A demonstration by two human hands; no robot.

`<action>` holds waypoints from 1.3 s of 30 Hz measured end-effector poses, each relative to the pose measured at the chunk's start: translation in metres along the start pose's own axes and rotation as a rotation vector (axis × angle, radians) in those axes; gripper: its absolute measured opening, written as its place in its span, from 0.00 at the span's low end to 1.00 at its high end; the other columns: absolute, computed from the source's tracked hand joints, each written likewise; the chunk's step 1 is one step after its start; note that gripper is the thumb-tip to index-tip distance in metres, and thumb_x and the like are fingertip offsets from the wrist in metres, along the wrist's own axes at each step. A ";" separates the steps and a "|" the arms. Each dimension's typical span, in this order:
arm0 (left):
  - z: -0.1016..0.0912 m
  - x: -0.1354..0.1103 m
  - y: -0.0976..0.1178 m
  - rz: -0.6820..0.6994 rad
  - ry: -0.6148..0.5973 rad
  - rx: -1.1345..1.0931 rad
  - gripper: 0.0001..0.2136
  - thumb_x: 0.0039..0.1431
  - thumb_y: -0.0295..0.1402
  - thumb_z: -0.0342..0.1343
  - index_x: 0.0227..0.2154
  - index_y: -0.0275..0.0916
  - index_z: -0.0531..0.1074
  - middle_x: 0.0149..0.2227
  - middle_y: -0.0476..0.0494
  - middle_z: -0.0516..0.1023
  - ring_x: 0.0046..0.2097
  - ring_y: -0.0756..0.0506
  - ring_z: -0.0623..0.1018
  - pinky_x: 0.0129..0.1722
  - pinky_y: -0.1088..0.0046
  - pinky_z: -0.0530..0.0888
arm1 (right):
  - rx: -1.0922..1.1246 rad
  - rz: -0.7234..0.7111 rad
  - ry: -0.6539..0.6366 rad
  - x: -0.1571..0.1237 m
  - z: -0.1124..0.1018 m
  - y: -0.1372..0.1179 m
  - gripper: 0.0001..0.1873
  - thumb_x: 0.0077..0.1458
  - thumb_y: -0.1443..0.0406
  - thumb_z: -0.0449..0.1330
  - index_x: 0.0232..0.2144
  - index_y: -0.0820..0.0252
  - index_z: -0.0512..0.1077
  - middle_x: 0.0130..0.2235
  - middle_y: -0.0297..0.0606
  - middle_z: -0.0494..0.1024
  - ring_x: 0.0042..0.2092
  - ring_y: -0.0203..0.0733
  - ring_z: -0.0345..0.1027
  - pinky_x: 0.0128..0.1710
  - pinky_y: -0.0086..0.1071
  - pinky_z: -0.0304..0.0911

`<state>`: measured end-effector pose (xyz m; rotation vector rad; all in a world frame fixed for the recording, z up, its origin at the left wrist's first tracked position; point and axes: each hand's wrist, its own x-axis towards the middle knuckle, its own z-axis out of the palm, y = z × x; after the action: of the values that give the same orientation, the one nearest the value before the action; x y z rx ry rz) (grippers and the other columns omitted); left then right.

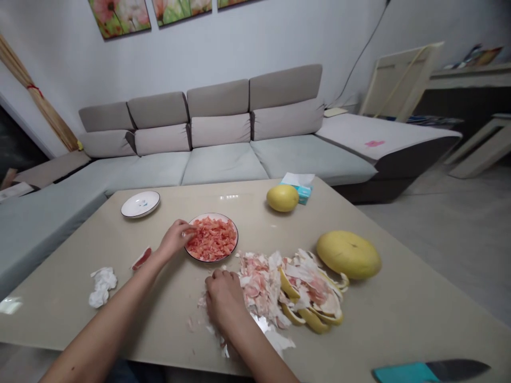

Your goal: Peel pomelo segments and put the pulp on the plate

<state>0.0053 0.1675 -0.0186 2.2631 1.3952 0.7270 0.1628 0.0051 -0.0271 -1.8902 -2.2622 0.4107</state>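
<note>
Left: our left hand (174,239) is curling at the edge of a round white black-rimmed plate (208,215), touching chopped pink pomelo flesh (213,239); we cannot tell if it is gripping.
Right: our right hand (225,298) is resting half-closed against a heap of white pith and yellow rind (287,287); its hold is unclear.
Beside: a whole yellow pomelo (349,255) is sitting on the pale beige desk (383,324).

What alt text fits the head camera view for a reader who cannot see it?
The left hand touches a plate of chopped pink pomelo flesh while the right hand rests against a heap of peel on a beige table.
</note>
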 end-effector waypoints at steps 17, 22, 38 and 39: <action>-0.011 -0.036 0.037 -0.416 0.115 -0.719 0.16 0.51 0.40 0.61 0.41 0.38 0.76 0.33 0.44 0.78 0.27 0.49 0.74 0.23 0.76 0.67 | 0.076 -0.006 0.087 -0.003 -0.003 -0.002 0.11 0.52 0.71 0.58 0.36 0.62 0.78 0.39 0.48 0.79 0.42 0.50 0.72 0.40 0.36 0.60; 0.006 -0.093 0.065 -0.599 0.085 -1.158 0.08 0.57 0.34 0.57 0.36 0.34 0.74 0.31 0.44 0.77 0.21 0.56 0.70 0.22 0.80 0.69 | 0.194 0.000 0.201 -0.012 -0.015 -0.007 0.14 0.61 0.67 0.53 0.47 0.58 0.74 0.43 0.44 0.78 0.44 0.46 0.72 0.43 0.33 0.62; -0.013 -0.149 0.090 -0.592 -0.153 -1.621 0.09 0.63 0.33 0.55 0.44 0.39 0.71 0.41 0.43 0.78 0.48 0.46 0.76 0.47 0.72 0.71 | 0.824 -0.106 0.445 -0.027 0.000 -0.024 0.12 0.54 0.72 0.61 0.40 0.55 0.75 0.39 0.38 0.72 0.37 0.40 0.69 0.35 0.33 0.68; -0.015 -0.150 0.091 -0.592 -0.191 -1.601 0.09 0.63 0.33 0.55 0.44 0.38 0.71 0.41 0.42 0.78 0.48 0.45 0.76 0.45 0.72 0.71 | 0.822 -0.109 0.465 -0.029 0.000 -0.024 0.12 0.54 0.72 0.60 0.40 0.55 0.75 0.39 0.38 0.72 0.37 0.40 0.69 0.36 0.33 0.68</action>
<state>0.0038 -0.0064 0.0104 0.6075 0.7203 0.8615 0.1457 -0.0274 -0.0182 -1.2596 -1.5325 0.6668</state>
